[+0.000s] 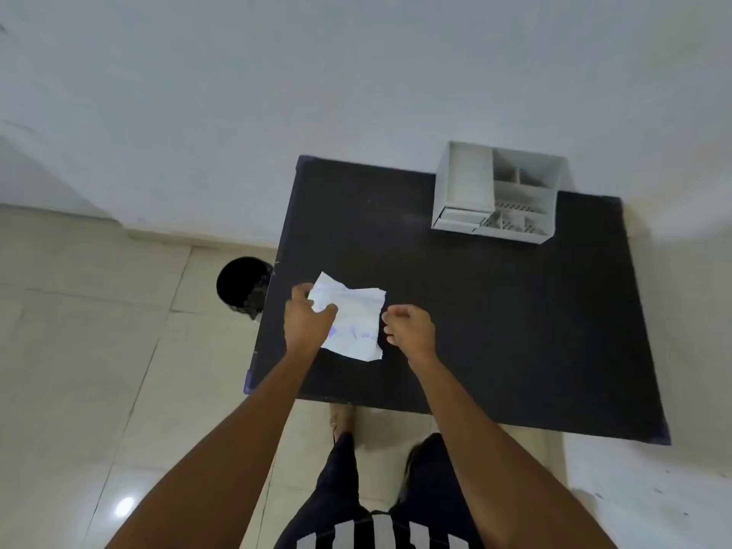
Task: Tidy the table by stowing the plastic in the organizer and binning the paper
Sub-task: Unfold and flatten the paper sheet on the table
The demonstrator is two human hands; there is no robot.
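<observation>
A crumpled white sheet (354, 320) with faint purple print lies near the left side of the black table (495, 330); I cannot tell whether it is paper or plastic. My left hand (307, 320) pinches its upper left edge between thumb and fingers. Just right of the sheet is my right hand (410, 330), fingers curled, not touching it and holding nothing. The white desk organizer (501, 192) with several compartments stands at the table's far right corner. A round black bin (243, 285) sits on the floor beside the table's left edge.
A white wall rises behind the table. Beige floor tiles spread to the left and below. My legs and feet stand at the table's near edge.
</observation>
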